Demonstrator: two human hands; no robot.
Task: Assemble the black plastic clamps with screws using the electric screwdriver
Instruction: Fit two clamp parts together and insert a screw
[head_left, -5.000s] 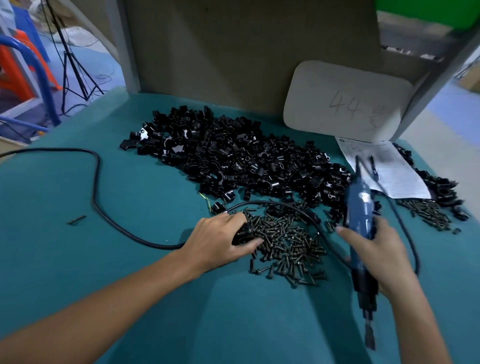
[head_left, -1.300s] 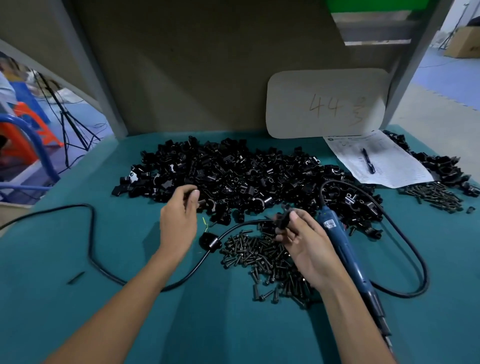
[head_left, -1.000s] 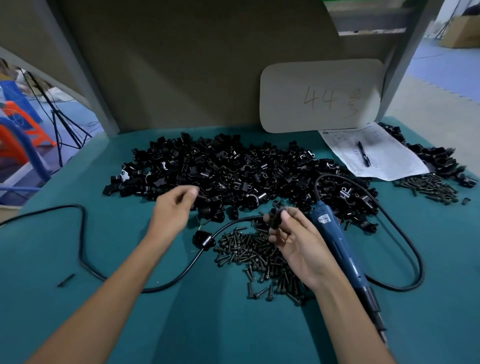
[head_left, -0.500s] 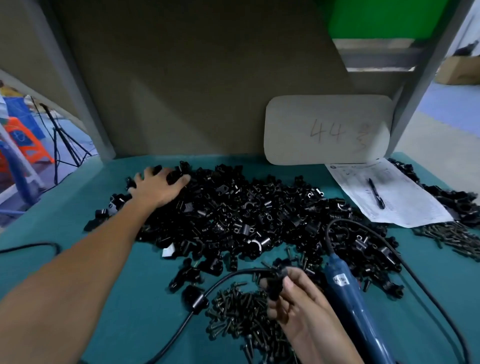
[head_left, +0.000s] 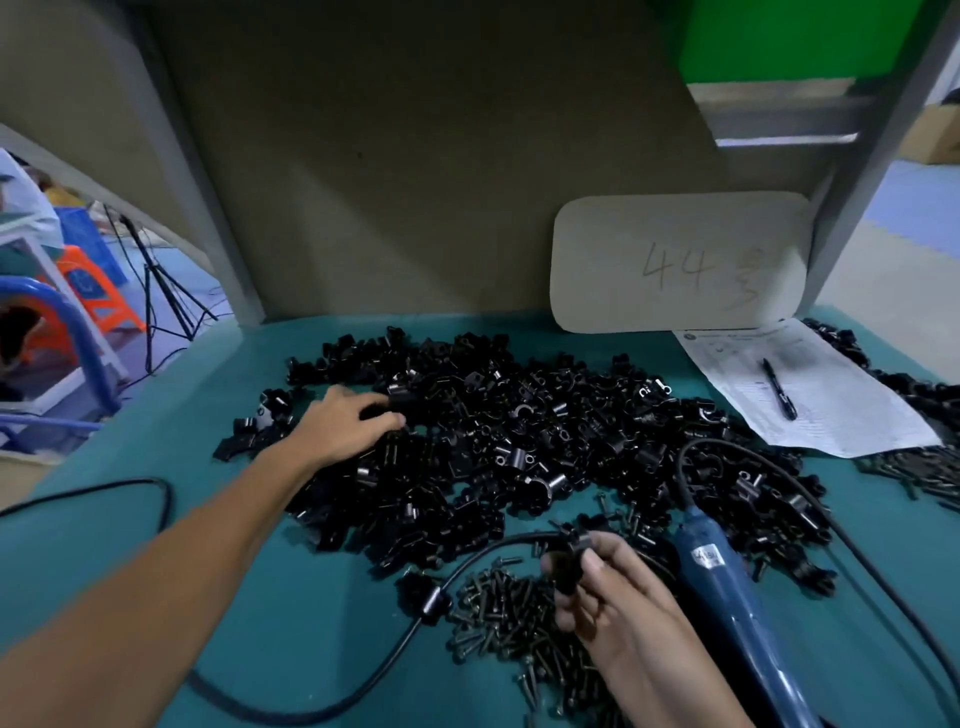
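Plainly, no bin or tray holds anything. The clamps (head_left: 493, 441) lie in one loose heap on the table (head_left: 322, 597), and the screws (head_left: 509, 613) in a smaller heap just in front of it, likely so that both stay within reach of either hand. The left hand (head_left: 345, 421) rests on the heap's left end with its fingers bent over the parts; whether it pinches one I cannot tell. I judge it is fishing for a mating piece.

The right hand (head_left: 608, 592) hovers over the screws, with thumb and fingers pinching a single clamp (head_left: 569, 558) clear of the table, probably kept ready for joining. The screwdriver (head_left: 727, 587) lies just beside that hand, along the forearm's outer side; whether the palm holds it is hidden. A cable (head_left: 467, 556) curves past the screws. To the far right a pen (head_left: 776, 389) lies on a paper (head_left: 831, 405).
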